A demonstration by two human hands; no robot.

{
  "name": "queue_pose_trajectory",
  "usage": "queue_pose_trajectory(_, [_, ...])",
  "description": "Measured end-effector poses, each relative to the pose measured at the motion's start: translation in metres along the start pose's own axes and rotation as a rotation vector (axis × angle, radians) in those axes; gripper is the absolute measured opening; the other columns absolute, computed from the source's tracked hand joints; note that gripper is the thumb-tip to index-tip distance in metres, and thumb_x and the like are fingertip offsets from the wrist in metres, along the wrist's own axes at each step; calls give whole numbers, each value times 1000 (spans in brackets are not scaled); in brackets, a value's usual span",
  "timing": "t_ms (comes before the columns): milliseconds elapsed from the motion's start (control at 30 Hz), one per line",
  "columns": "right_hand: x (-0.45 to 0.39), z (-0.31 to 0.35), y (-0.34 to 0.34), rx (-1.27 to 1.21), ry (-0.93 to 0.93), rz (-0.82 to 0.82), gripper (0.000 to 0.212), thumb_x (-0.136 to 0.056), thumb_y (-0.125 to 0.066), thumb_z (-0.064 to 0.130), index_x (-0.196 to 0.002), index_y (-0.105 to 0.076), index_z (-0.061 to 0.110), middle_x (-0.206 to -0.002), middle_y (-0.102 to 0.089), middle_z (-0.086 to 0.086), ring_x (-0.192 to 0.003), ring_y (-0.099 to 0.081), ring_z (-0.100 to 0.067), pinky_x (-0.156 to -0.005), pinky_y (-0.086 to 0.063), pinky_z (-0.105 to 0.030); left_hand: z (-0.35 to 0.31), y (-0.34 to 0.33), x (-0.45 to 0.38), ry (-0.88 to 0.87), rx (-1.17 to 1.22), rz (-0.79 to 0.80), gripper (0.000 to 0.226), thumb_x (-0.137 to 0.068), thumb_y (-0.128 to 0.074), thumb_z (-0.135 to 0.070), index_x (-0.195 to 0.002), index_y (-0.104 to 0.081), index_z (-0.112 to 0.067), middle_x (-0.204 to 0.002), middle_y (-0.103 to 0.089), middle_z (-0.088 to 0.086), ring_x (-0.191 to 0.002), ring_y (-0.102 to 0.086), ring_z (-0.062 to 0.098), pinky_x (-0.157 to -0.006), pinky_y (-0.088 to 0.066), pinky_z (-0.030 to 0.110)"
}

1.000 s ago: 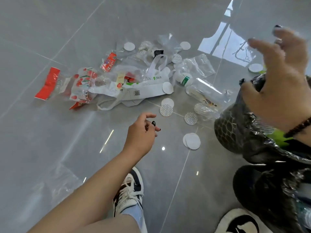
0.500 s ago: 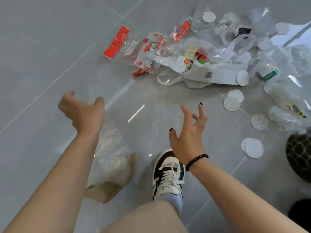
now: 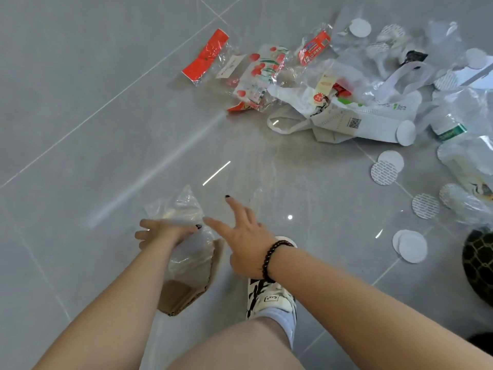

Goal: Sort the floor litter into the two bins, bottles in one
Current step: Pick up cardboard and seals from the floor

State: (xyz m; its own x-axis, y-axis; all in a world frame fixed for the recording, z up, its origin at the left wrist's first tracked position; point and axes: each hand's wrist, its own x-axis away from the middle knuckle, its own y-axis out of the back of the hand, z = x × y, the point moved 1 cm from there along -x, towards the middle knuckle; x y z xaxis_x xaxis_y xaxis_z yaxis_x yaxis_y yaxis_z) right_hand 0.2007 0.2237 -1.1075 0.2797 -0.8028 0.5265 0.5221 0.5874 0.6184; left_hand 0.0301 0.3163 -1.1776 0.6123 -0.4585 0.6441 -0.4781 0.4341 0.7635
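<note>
Head view: the left hand (image 3: 162,233) lies on a crumpled clear plastic bag with a brown paper backing (image 3: 190,265) on the grey tiled floor (image 3: 80,116), fingers bent over the film; whether they pinch it or only rest there cannot be told. Just to the right of it, the right hand (image 3: 245,241), a dark bead bracelet (image 3: 274,259) at its wrist, hovers with fingers spread and straight, holding nothing. Below that hand sits a white and black sneaker (image 3: 272,300). Well beyond both hands, up and to the right, lies the litter: a red wrapper (image 3: 205,57), a white printed plastic bag (image 3: 368,121), a clear plastic bottle with a green label (image 3: 450,130) and white round discs (image 3: 412,245). At the far right edge, a dark netted bin (image 3: 480,265) is partly visible.
</note>
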Motion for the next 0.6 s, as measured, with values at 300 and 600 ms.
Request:
queue_pose_trajectory(300, [-20,2,-22,345,121,35,37,-88,-60,14,-124,-55,19,-146,-29,-14,-141,-13,-35,-109,-30,-48,4,-13,-2,-372,18,-9,21,-72,-78,-30,-77,-68,-12,-79,-69,7,-79,-65,28,-66,-47,28])
queue_pose_trajectory(600, [52,-47,88,-37,-3,-297,18,-91,-52,15,-105,-62,10,-113,-54,-6,-109,-46,-22,-89,-44,-35,-86,21,93,-757,611,-60,30,-75,-76,-25,-81,-55,-6,-75,-53,-2,-69,-50,17,-66,-42,28])
